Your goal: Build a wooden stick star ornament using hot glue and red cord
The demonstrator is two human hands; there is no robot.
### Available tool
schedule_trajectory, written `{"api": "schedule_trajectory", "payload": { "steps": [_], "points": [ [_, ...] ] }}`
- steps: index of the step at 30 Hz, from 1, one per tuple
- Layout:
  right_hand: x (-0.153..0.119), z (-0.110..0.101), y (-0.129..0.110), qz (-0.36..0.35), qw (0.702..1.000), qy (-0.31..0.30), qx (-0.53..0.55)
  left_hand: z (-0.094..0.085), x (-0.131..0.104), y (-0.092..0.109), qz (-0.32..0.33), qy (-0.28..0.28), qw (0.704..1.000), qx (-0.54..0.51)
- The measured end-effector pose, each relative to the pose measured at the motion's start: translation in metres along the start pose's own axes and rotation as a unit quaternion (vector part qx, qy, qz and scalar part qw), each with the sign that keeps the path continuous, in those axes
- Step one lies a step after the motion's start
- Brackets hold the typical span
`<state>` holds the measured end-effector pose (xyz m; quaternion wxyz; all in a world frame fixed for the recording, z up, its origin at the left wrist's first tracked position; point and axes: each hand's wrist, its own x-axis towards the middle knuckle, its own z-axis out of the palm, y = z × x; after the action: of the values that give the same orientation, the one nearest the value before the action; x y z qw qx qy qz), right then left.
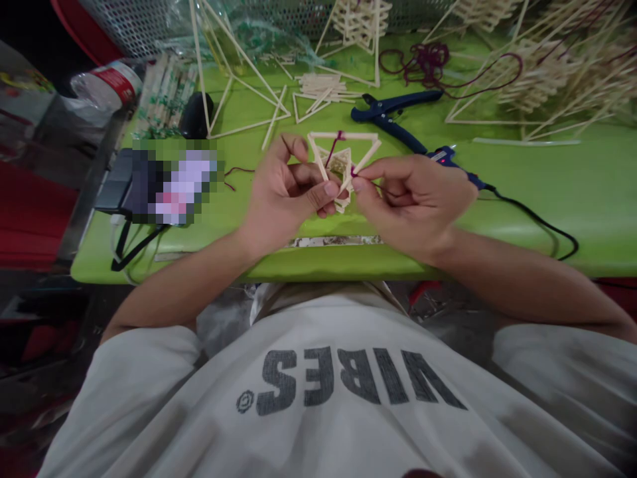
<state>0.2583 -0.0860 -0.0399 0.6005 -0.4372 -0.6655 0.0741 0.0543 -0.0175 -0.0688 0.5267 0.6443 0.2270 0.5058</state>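
Above the near part of the green table, my left hand pinches the lower corner of a triangular wooden stick frame. Purple yarn is wound round the middle of its top stick, and a strand runs down from there. Below and behind the frame shows a smaller lattice piece of stacked sticks, partly hidden by my fingers. My right hand is closed at the frame's right side, with thumb and forefinger pinching purple yarn against the stick. A thin strand trails under that hand.
Blue cutters and a blue glue gun with a black cord lie at the right. Loose sticks, larger stick frames and tangled purple yarn are farther back. Bundled sticks and a dark box stand left.
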Motion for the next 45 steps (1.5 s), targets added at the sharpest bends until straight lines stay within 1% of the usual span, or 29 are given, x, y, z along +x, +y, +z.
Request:
{"api": "schedule_trajectory", "payload": {
  "steps": [3,5,7,9,11,15,17,20,23,28,31,35,37,43,45],
  "points": [
    [-0.001,0.004,0.0,0.076,0.996,-0.005,0.048,-0.003,0.004,-0.002,-0.045,0.007,0.999,-0.005],
    [-0.001,0.006,0.002,0.106,0.991,-0.008,0.082,-0.003,0.006,0.003,-0.06,0.012,0.997,-0.041],
    [0.001,0.009,0.006,0.105,0.988,-0.008,0.109,-0.004,0.007,0.013,-0.089,0.007,0.993,-0.081],
    [0.002,0.01,0.011,0.094,0.986,-0.001,0.135,-0.004,0.007,0.023,-0.135,-0.005,0.987,-0.088],
    [0.004,0.011,0.014,0.094,0.983,-0.006,0.159,-0.005,0.006,0.028,-0.158,-0.013,0.984,-0.083],
    [0.007,0.011,0.014,0.115,0.971,-0.037,0.204,-0.007,0.006,0.028,-0.177,-0.042,0.979,-0.096],
    [0.008,0.01,0.013,0.129,0.963,-0.048,0.232,-0.007,0.007,0.028,-0.19,-0.047,0.975,-0.103],
    [0.011,0.01,0.012,0.163,0.94,-0.073,0.29,-0.006,0.009,0.031,-0.204,-0.049,0.971,-0.118],
    [0.011,0.011,0.014,0.195,0.913,-0.101,0.343,-0.006,0.011,0.034,-0.222,-0.064,0.964,-0.133],
    [0.01,0.011,0.016,0.246,0.893,-0.128,0.355,-0.007,0.012,0.035,-0.228,-0.089,0.96,-0.134],
    [0.009,0.011,0.017,0.24,0.875,-0.139,0.397,-0.008,0.011,0.035,-0.233,-0.096,0.957,-0.142],
    [0.011,0.014,0.019,0.202,0.83,-0.157,0.495,-0.009,0.011,0.037,-0.243,-0.115,0.953,-0.142],
    [0.012,0.015,0.019,0.197,0.818,-0.167,0.513,-0.011,0.011,0.037,-0.249,-0.123,0.949,-0.147],
    [0.014,0.015,0.019,0.213,0.816,-0.168,0.511,-0.012,0.009,0.038,-0.269,-0.132,0.939,-0.17],
    [0.014,0.015,0.019,0.221,0.822,-0.169,0.496,-0.012,0.009,0.039,-0.264,-0.133,0.939,-0.172]
  ]
}}
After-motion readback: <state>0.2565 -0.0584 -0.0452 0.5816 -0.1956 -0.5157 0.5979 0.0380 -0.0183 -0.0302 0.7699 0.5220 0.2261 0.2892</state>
